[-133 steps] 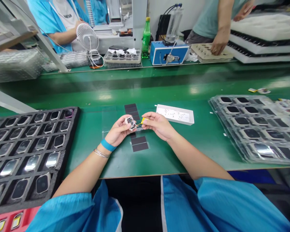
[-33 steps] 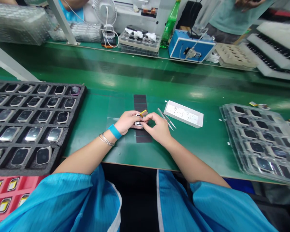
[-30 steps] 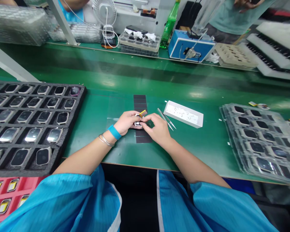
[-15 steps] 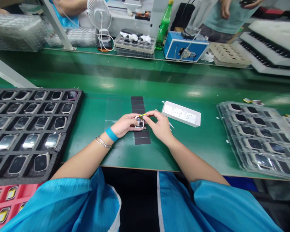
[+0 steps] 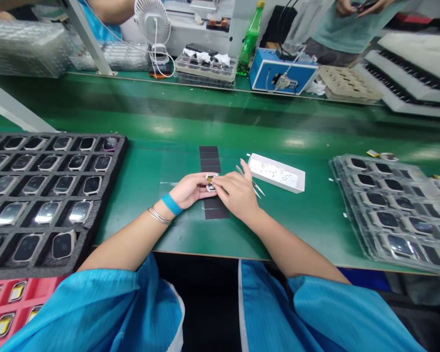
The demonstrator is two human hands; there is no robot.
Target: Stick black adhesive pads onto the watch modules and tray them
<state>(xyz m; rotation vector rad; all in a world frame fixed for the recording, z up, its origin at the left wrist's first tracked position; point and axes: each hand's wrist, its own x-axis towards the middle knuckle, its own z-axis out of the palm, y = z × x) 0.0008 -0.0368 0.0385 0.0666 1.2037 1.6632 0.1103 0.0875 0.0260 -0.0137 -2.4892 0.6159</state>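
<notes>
My left hand (image 5: 188,189) grips a small open smartwatch case (image 5: 210,188) over the middle of the bench, its inside facing up. A small yellow part (image 5: 209,180), perhaps a battery, lies at the case's opening. The thumb and fingers of my right hand (image 5: 236,191) close on that yellow part and hide much of the case. Beneath both hands runs a strip of dark rectangular stickers (image 5: 209,155). Metal tweezers (image 5: 257,188) lie just right of my right hand, partly covered by it.
A black foam tray (image 5: 122,151) of smartwatches stands left, above a red tray (image 5: 36,288). Clear plastic trays (image 5: 355,234) with watches are stacked right. A white box (image 5: 297,183) holds tiny pieces. Behind are a fan (image 5: 152,22), a green bottle (image 5: 250,39) and a blue device (image 5: 278,71).
My right hand has moved in over the watch case, bringing the yellow part from a raised tilt down against the case. The case has tipped slightly in my left hand.
</notes>
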